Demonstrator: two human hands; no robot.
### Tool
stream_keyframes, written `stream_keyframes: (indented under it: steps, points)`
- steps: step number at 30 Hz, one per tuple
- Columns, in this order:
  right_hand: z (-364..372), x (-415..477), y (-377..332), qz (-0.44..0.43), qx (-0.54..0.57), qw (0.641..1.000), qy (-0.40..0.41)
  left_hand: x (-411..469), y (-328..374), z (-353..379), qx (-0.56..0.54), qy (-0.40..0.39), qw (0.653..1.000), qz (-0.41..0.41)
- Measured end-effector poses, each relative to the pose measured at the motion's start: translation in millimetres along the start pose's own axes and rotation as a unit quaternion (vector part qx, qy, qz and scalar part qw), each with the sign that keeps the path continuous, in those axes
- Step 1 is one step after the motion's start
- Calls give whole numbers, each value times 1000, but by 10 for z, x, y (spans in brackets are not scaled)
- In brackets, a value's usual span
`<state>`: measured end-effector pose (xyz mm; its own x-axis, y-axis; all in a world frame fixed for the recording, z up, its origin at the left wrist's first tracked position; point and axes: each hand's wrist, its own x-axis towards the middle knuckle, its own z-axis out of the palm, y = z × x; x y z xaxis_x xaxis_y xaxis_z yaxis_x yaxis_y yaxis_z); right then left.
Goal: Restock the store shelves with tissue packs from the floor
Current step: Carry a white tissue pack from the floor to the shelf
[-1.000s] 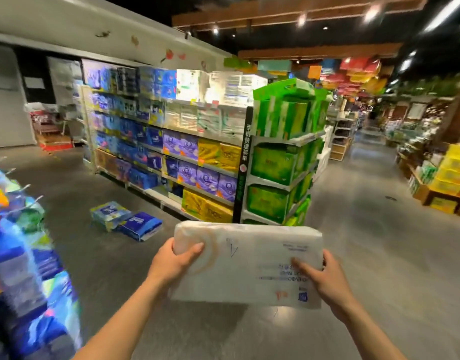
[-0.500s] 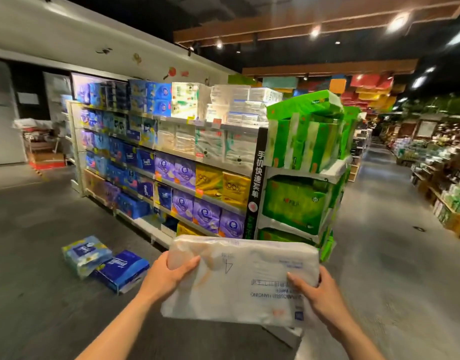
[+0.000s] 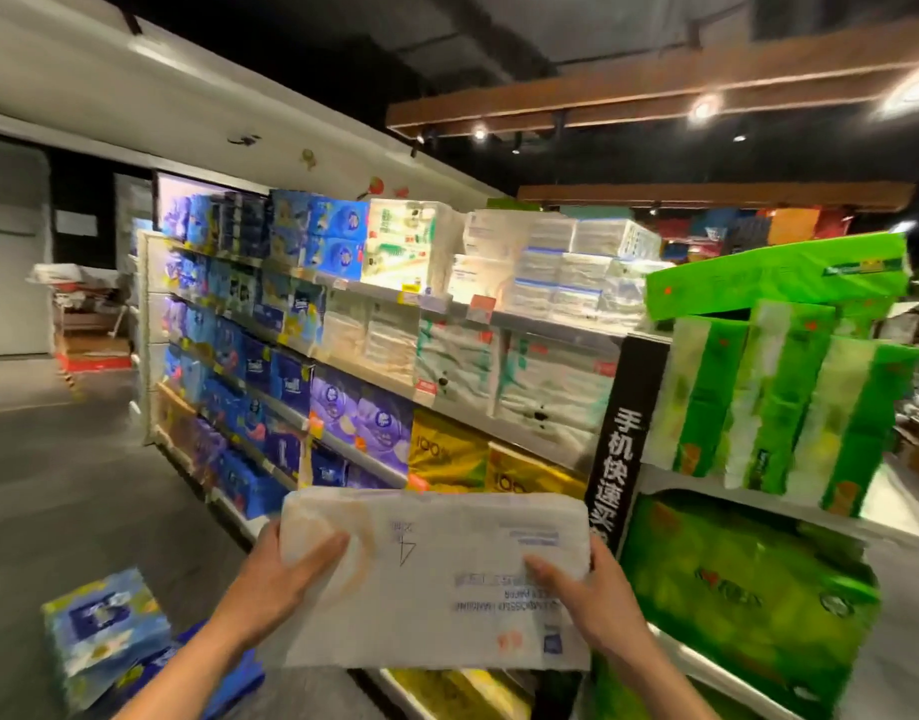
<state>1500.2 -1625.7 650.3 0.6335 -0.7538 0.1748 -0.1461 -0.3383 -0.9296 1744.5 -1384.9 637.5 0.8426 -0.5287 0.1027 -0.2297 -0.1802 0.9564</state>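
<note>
One white tissue pack point(image 3: 436, 579) in the air, flat face up, gripped at both short ends: by the left hand point(image 3: 275, 584), thumb over the top, fingers hidden behind; by the right hand point(image 3: 597, 600), thumb laid across the upside-down print. Not on any shelf yet; held just short of the near end of the shelving point(image 3: 447, 304), in front of the yellow packs point(image 3: 447, 454) and the black sign strip point(image 3: 616, 459) at its corner.

Probably mid-carry, then: lifted, not placed. Left on the floor point(image 3: 83, 485), near the foot of the shelving: a pale blue pack point(image 3: 104, 631) and a dark blue pack point(image 3: 247, 678) just beside it, perhaps touching. At least three to shelve, this one included.

Likely home among the white packs point(image 3: 551, 272) on the upper rows. No gap plainly seen there; too blurred to be sure.

Close on the right: green packs point(image 3: 758, 407) stacked on the end display, near the right hand. Worth minding when swinging the pack up, along with the two packs low on the left.
</note>
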Motion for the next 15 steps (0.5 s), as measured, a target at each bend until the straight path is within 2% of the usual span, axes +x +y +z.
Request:
stream_keyframes:
  steps: [2,6,11,15]
  points:
    - [222,563,-27,6,-1,1000,19,760,-62,-31,3,13,1000,6]
    - [523,1619,-353,-7,-19,996,86,2175,292,-87,15,-17,999,47]
    - [596,2842,-876,-72,-60,982,164,3776,914,20,34,-4,991,133]
    - [561,3773,-1252,-132,-92,966,200,4840,1392,160,3,-6,981,193]
